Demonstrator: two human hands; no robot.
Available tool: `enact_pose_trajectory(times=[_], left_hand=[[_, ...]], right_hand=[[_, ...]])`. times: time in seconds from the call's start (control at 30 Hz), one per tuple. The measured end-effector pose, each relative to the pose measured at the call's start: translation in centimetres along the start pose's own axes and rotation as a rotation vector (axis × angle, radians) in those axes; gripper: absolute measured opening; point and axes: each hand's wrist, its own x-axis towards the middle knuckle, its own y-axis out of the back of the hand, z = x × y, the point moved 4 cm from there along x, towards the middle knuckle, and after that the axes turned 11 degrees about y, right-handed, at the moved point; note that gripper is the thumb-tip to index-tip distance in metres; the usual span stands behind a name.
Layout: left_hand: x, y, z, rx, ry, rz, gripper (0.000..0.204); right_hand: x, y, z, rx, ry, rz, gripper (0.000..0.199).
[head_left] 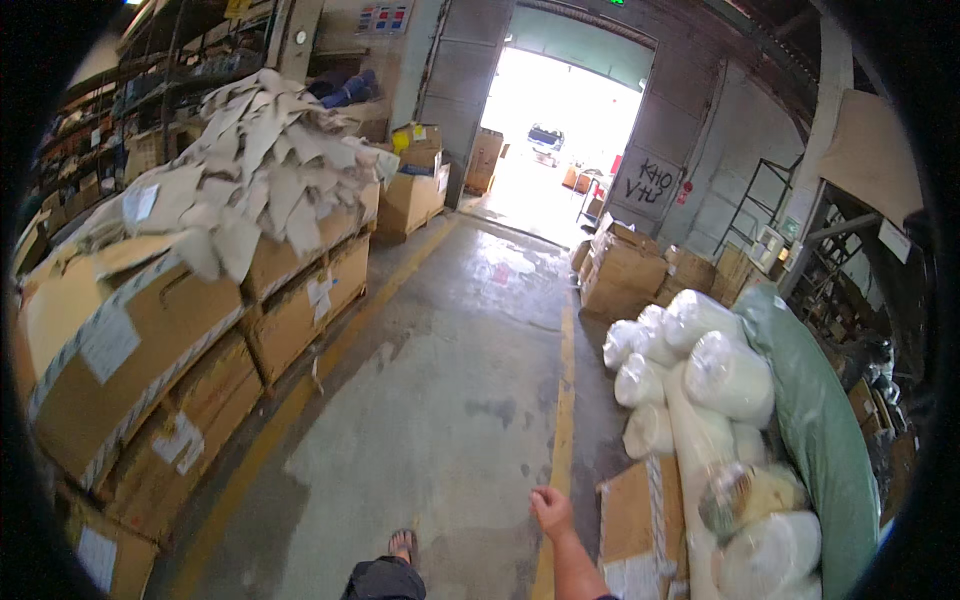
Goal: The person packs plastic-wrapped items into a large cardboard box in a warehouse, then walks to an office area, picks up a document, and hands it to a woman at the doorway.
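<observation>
Rolls, carton nr R hand; boxes along L.

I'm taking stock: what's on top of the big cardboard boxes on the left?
A heap of greyish pieces drapes over the cardboard boxes, with a pale sheet on it. The heap hides most of their tops; what lies inside can't be seen.

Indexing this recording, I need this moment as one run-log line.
left hand: not in view | right hand: curled, nothing visibly held | right side: cardboard, white wrapped rolls | left side: stacked cartons
</observation>
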Motion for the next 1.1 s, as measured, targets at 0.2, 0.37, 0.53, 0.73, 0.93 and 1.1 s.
enact_pose_trajectory(times=[0.2, 0.37, 0.53, 0.73, 0.93, 1.1], left_hand=[[6.9, 34.3, 43.3, -0.055, -0.348, 0.255, 0.062], [8.2, 61.7, 81.3, -0.479, -0.821, 0.402, 0.054], [15.3, 69.9, 99.4, -0.504, -0.687, 0.37, 0.053], [30.0, 64.8, 99.6, -0.2, -0.354, 0.283, 0.056], [42.5, 74.4, 108.2, -0.047, 0.066, 0.059, 0.065], [48.9, 101.8, 141.2, -0.087, -0.077, 0.135, 0.071]], right_hand=[[3.9, -5.1, 14.4, -0.207, -0.514, -0.437, 0.015], [16.2, -6.2, 19.9, -0.085, -0.733, -0.442, 0.018], [42.7, -2.6, 28.2, -0.169, -0.723, -0.465, 0.021], [92.4, 0.5, 31.8, -0.384, -0.298, -0.382, 0.029], [131.4, -0.2, 28.8, 0.1, 0.111, -0.003, 0.03], [134.4, -1.7, 42.1, -0.341, -0.251, -0.473, 0.06]])
